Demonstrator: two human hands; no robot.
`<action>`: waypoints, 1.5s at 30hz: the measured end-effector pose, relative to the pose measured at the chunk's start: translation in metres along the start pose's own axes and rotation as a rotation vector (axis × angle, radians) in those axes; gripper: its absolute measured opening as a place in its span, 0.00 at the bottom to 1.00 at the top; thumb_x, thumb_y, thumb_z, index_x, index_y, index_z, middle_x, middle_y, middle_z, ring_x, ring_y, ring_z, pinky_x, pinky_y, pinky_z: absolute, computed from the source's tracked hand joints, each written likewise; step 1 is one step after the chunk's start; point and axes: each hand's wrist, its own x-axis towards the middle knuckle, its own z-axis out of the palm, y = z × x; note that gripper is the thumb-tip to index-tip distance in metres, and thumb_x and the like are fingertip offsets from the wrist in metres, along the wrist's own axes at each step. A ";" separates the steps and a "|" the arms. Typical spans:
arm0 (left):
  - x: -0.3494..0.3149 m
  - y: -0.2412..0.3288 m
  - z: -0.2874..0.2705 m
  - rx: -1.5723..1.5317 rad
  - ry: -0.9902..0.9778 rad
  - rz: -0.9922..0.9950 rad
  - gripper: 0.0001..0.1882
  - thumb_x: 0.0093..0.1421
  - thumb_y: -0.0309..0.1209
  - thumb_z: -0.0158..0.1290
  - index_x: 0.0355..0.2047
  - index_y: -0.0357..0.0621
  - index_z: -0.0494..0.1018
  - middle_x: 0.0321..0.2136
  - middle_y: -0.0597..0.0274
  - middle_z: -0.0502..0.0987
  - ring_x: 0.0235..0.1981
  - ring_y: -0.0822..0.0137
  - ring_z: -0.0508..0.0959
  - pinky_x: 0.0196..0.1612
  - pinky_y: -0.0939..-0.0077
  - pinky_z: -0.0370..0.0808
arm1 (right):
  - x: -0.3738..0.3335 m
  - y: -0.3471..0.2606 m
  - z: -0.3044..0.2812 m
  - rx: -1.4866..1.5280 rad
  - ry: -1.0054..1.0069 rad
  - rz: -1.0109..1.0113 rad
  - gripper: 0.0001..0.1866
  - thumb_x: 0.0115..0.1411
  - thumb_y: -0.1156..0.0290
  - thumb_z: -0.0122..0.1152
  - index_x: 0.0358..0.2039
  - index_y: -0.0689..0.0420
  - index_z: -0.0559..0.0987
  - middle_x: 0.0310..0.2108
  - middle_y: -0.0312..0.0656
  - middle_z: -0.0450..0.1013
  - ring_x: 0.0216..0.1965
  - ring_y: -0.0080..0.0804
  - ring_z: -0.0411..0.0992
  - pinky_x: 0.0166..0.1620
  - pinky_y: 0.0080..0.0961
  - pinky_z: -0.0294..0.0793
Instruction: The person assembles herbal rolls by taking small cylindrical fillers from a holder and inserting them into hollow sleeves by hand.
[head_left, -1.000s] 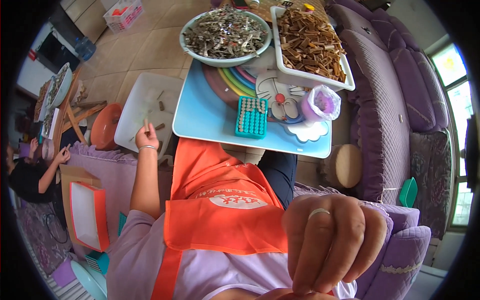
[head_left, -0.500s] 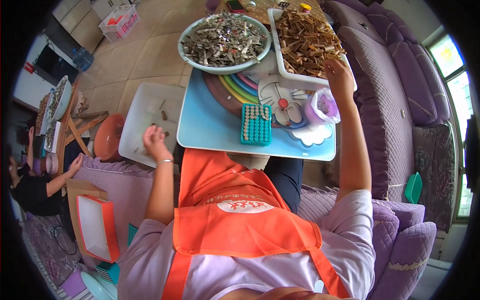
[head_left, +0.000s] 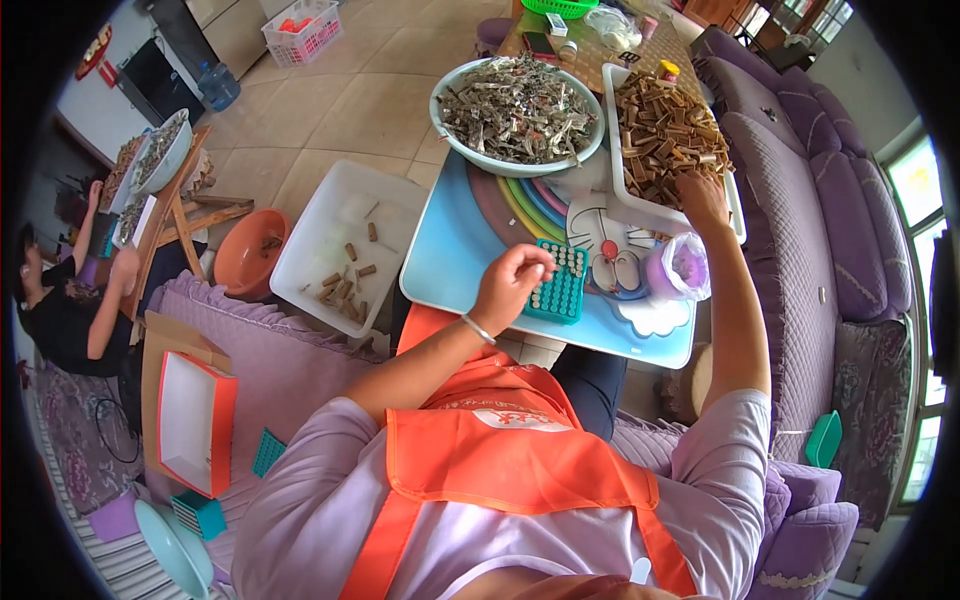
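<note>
My left hand [head_left: 513,287] hovers over the near left edge of a teal rack [head_left: 562,298] with rows of round holes, several filled with pale round ends. Its fingers are curled together; what they hold, if anything, is hidden. My right hand [head_left: 703,198] reaches into a white tray [head_left: 640,212] heaped with short brown pieces [head_left: 668,130], fingertips down among them and hidden. Both stand at a blue folding table [head_left: 440,245] printed with a rainbow and a cartoon face. Right of the rack is a small purple bin [head_left: 662,272] lined with a plastic bag.
A pale basin [head_left: 590,150] of silvery-grey shreds stands at the table's far side. Left of the table, a whitish tub [head_left: 300,245] holds several brown cylinders, beside an orange basin [head_left: 240,270]. A purple sofa [head_left: 780,270] runs along the right. Another person [head_left: 70,320] sits far left.
My left hand has moved from over the whitish tub to the teal rack. More brown cylinders now show in that tub. My right hand has dipped into the brown pieces; the view has shifted.
</note>
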 end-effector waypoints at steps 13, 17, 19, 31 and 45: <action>0.034 0.007 0.055 -0.214 -0.159 -0.123 0.06 0.64 0.21 0.45 0.39 0.39 0.70 0.36 0.64 0.77 0.36 0.75 0.77 0.43 0.80 0.74 | 0.008 0.004 0.004 0.146 0.055 -0.022 0.08 0.53 0.72 0.50 0.30 0.56 0.78 0.35 0.47 0.75 0.42 0.49 0.72 0.46 0.43 0.69; 0.031 0.013 0.051 -0.234 -0.144 -0.171 0.06 0.64 0.22 0.45 0.40 0.40 0.71 0.36 0.65 0.77 0.36 0.76 0.76 0.41 0.81 0.74 | 0.003 0.004 -0.012 0.202 -0.020 0.019 0.06 0.51 0.73 0.54 0.30 0.57 0.77 0.33 0.47 0.75 0.40 0.50 0.73 0.44 0.44 0.70; 0.035 0.007 0.044 -0.244 -0.122 -0.132 0.06 0.64 0.22 0.46 0.40 0.41 0.70 0.37 0.65 0.77 0.36 0.76 0.76 0.41 0.81 0.74 | -0.001 0.002 -0.018 0.326 0.158 0.077 0.05 0.50 0.74 0.57 0.29 0.58 0.77 0.32 0.47 0.75 0.38 0.47 0.73 0.40 0.40 0.72; 0.024 -0.022 -0.013 -0.187 0.253 -0.067 0.12 0.61 0.24 0.54 0.44 0.37 0.70 0.34 0.62 0.77 0.34 0.74 0.77 0.38 0.80 0.75 | -0.021 -0.191 -0.039 0.954 -0.327 -0.285 0.11 0.51 0.69 0.62 0.35 0.59 0.79 0.30 0.47 0.77 0.32 0.41 0.76 0.37 0.32 0.74; -0.105 0.010 -0.086 0.204 -0.417 -0.410 0.12 0.63 0.24 0.51 0.45 0.37 0.65 0.47 0.55 0.71 0.43 0.70 0.77 0.44 0.76 0.75 | 0.264 -0.171 0.023 0.620 0.213 -0.068 0.19 0.53 0.61 0.60 0.47 0.49 0.77 0.44 0.48 0.75 0.49 0.48 0.71 0.50 0.39 0.70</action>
